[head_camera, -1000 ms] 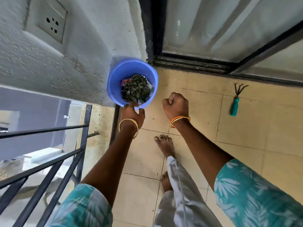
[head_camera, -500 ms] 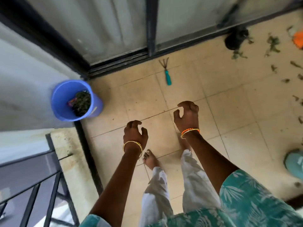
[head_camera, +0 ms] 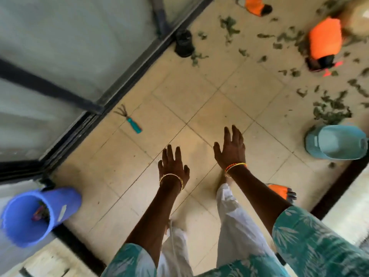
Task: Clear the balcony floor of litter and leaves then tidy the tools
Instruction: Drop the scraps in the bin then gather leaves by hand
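Both hands hang over the tiled balcony floor (head_camera: 249, 92) with fingers spread and straight, holding nothing: the left hand (head_camera: 173, 166) lower and the right hand (head_camera: 231, 150) a little ahead of it, backs up. Directly beyond the fingertips lies a broad patch of bare tile, crossed only by grout lines. Off to the left of the left fingers, near the dark sliding-door track (head_camera: 127, 76) that runs diagonally along the floor's edge, a small hand rake (head_camera: 130, 121) with a teal handle lies flat, its prongs toward the track. Farther along that track, ahead of the fingers, a black object (head_camera: 184, 44) sits against the frame; the blur hides what it is. Ahead and to the right of the right fingers, green leaves (head_camera: 329, 110) are scattered thickly over the tiles, thickest just beyond an overturned light-blue basket (head_camera: 335, 141) that lies right of the right hand near the floor's dark right-hand border. Among the far leaves stands an orange item with a black end (head_camera: 324, 42), and another orange piece (head_camera: 257, 6) lies at the top edge. Behind the left wrist, down in the corner by the wall, a blue bucket (head_camera: 30, 216) holds litter and leaves. An orange and black item (head_camera: 283, 191) shows just beside the right forearm.
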{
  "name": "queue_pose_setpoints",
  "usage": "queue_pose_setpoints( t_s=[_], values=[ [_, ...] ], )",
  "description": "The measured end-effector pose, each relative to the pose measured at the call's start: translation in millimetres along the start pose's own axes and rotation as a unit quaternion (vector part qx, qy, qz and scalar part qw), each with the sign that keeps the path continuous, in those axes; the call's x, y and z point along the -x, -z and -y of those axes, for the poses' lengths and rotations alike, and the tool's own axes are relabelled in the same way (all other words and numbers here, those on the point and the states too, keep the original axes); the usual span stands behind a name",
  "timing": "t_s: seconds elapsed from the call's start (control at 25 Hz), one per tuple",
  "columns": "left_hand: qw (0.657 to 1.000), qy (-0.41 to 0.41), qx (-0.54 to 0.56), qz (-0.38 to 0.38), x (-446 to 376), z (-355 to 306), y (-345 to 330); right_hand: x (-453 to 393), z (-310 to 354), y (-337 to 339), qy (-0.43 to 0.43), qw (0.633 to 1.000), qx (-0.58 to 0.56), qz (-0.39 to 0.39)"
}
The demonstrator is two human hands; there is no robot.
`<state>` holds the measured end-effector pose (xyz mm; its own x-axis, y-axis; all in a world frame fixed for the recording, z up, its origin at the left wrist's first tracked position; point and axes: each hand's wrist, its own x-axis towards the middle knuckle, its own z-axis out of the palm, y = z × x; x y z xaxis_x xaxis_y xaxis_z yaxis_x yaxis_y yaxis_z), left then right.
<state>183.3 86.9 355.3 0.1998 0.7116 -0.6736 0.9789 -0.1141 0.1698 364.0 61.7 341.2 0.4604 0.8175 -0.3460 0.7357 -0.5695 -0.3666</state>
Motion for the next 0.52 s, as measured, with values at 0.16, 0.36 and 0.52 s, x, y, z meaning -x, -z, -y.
queue_pose_setpoints(
  t_s=[0.16,0.36,0.52],
  values=[
    [0.988,-0.080,-0.118,0.052,-50.1,-113.4,14.9,-43.0,-73.6,52.8,-0.093,0.995,-0.041,0.009],
    [0.990,-0.085,-0.109,0.016,-122.8,-209.3,60.4,-131.5,-107.9,106.1,-0.103,0.993,-0.053,-0.013],
    [0.986,-0.119,-0.116,-0.004,-193.8,-238.2,103.5,-222.3,-94.5,121.9,-0.088,0.994,-0.053,-0.041]
  ],
)
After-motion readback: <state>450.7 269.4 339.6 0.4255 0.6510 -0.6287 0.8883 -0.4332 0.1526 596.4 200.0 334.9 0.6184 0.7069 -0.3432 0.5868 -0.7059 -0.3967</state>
